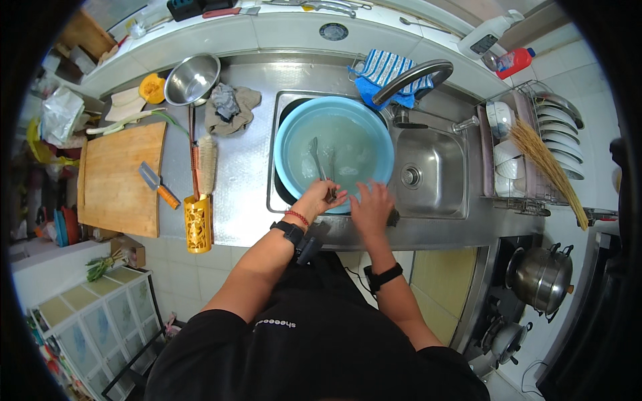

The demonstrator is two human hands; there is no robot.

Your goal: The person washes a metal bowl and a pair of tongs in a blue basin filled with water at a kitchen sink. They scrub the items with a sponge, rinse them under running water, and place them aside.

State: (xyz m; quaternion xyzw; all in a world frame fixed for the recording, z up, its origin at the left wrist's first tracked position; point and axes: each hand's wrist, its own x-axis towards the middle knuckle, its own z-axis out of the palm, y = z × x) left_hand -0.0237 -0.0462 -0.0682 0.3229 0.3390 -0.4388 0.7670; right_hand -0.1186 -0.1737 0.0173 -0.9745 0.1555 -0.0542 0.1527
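A light-blue plastic basin [284,165] of cloudy water sits in the larger bowl of the steel sink. Over its front rim, my left hand [320,197] grips the handle of a metal fork [315,153], whose tined end points away from me into the basin. A second thin shape beside the fork is too unclear to name. My right hand [372,205], blurred, hovers at the basin's front right rim with fingers apart and nothing visible in it. Partly behind that hand, a dark scrubber-like thing [393,218] lies at the sink's front edge.
The curved faucet [419,75] arches behind the basin, by striped cloths [386,65]. At left are a cutting board [120,185], a peeler [158,184], a gold utensil holder [197,225] and a steel bowl [192,80]. A dish rack [531,145] stands at right.
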